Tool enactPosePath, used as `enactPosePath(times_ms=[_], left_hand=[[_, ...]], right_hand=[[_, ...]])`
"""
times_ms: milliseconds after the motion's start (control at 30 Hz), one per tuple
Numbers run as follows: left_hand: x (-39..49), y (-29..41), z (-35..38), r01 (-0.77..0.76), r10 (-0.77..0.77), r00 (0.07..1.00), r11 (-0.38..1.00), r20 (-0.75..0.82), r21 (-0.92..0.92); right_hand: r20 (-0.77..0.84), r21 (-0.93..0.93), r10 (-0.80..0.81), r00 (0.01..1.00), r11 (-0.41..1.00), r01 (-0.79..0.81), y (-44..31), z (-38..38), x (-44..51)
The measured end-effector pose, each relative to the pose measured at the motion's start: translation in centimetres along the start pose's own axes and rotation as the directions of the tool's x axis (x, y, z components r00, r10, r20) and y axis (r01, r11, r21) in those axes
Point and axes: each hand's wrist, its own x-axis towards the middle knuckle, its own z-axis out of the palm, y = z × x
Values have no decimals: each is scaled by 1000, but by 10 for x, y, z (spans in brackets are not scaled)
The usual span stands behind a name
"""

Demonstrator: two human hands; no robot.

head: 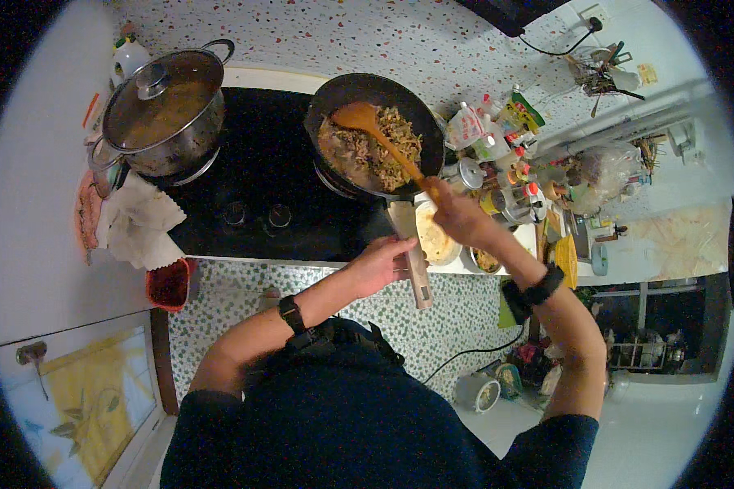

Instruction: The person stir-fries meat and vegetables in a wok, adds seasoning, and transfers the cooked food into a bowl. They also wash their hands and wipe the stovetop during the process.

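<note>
A dark wok (376, 85) stands on the right burner of the black cooktop (263, 140), tilted in this view. Chopped, browned food (397, 131) with some liquid lies in it. My right hand (455, 211) grips a wooden spatula (388, 147), whose broad head rests at the left part of the food. My left hand (385, 266) is around the wok's light handle (411, 244), thumb on top; its fingers are partly hidden behind the handle. On the left burner stands a steel pot (183, 143) under a glass lid (180, 101).
A plate (435, 235) with residue and a bowl of food (484, 261) sit right of the wok, beside seasoning bottles (517, 174) and bags. Crumpled paper towels (140, 223) lie left of the cooktop, above a red bin (168, 284). A cable (477, 351) hangs at the right.
</note>
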Motion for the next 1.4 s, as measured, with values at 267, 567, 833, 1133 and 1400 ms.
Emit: enactPosePath(times_ms=[267,567,833,1133,1400], left_hand=[[-17,0,11,-103,72,982,979,-175,-177],[-20,5,17,-116,88,978,983,-189,-142],[-21,3,14,-121,99,986,979,-136,-163],[-20,0,11,-107,83,986,979,-145,-172],[-17,-1,13,-118,92,983,979,-157,-169]], right_hand=[[203,-560,309,929,815,-149,-99,-194,-66],[130,-564,116,985,825,-23,-48,-134,-12],[125,-459,-10,992,886,67,6,-130,50],[150,-809,167,975,588,24,-139,-150,-32],[151,-683,-221,964,681,263,-47,-147,-13]])
